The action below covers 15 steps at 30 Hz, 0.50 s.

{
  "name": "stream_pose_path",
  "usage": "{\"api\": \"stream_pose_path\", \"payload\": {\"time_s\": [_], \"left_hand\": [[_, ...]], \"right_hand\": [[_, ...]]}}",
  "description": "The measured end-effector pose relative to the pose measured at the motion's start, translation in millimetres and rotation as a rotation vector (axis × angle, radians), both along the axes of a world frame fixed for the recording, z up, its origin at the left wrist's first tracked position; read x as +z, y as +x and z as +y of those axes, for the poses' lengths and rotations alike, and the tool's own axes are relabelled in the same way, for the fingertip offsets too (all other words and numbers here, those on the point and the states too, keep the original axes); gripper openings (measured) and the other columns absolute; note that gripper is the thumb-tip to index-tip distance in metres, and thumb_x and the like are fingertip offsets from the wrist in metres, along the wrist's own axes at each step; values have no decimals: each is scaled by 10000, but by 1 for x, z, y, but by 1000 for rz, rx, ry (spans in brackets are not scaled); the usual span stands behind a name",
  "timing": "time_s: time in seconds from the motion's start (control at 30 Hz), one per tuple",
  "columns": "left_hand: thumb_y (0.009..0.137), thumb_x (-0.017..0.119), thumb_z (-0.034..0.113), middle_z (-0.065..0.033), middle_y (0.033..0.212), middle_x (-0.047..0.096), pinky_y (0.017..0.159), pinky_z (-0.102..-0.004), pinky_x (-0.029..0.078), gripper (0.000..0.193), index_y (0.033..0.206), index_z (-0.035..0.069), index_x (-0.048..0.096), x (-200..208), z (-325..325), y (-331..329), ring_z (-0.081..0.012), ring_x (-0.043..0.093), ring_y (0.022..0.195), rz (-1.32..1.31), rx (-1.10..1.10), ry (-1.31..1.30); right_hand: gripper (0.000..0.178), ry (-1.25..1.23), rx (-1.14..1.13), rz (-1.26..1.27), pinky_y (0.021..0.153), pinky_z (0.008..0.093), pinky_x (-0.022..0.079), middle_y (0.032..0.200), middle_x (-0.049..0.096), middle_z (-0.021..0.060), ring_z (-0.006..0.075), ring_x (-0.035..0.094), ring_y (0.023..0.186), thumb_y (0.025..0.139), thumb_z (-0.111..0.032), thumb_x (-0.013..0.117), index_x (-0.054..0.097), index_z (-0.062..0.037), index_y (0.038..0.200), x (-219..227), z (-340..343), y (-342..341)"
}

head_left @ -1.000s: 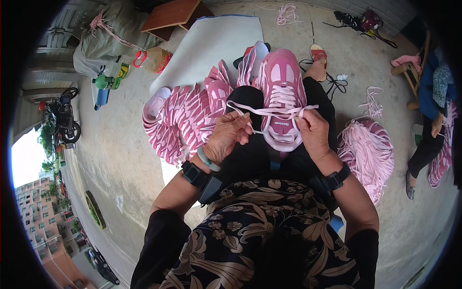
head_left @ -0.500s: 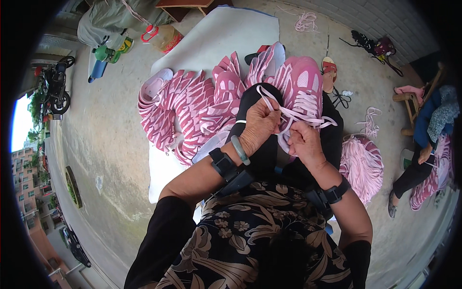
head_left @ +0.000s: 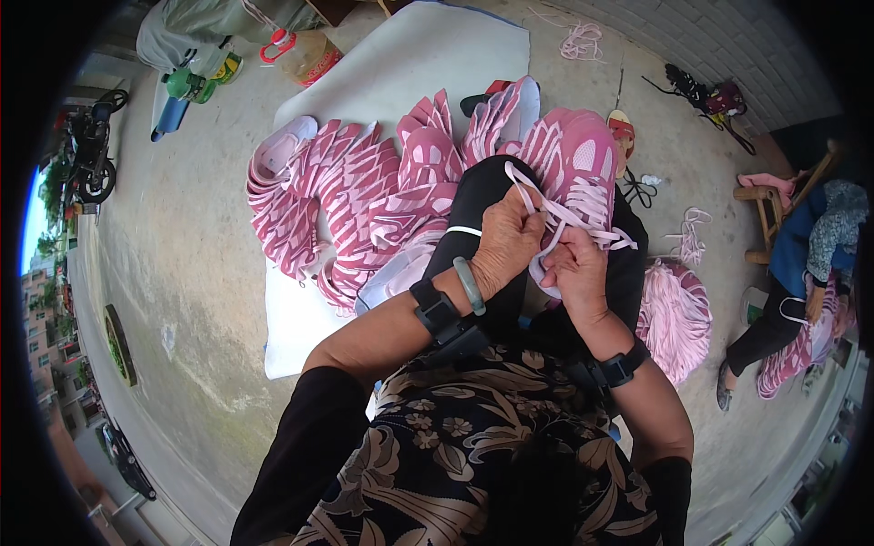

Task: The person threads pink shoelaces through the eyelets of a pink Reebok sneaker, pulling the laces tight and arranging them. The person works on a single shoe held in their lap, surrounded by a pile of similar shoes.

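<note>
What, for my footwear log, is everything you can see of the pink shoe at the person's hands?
The pink shoe, seemingly fabric, has paler mesh and light side stripes. It rests on the black trousers, toe pointing toward the picture's top. A pale pink lace criss-crosses its front, running to the left hand and right hand, which partly hide its near end.

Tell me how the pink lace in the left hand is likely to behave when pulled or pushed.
The pink lace is probably floppy, since it bends into a loop by the left hand. It looks light, being a thin strip. Pushed endwise, it would likely buckle, given how it curves over the shoe.
</note>
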<state>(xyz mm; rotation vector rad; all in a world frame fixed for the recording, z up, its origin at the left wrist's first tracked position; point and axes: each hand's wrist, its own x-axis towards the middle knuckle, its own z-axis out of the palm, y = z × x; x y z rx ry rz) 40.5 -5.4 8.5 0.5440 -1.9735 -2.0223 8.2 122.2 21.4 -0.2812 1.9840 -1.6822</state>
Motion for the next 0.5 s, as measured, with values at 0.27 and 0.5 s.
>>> {"api": "stream_pose_path", "payload": {"time_s": [0.27,0.5], "left_hand": [[770,557,-8,-62,603,523,495,-272,432,164,914,45,500,13,-3,-3,-126,532,515,176,-20,-514],[751,552,-16,-49,595,522,491,-260,423,167,900,34,496,14,-4,-6,-93,506,520,146,-5,-426]], "right_hand": [[289,-104,-38,36,413,203,420,658,518,35,76,489,455,779,136,424,532,-27,991,-7,0,3],[232,-104,-27,-70,420,199,415,662,519,35,72,486,454,826,103,438,542,-11,999,4,0,-1]]}}
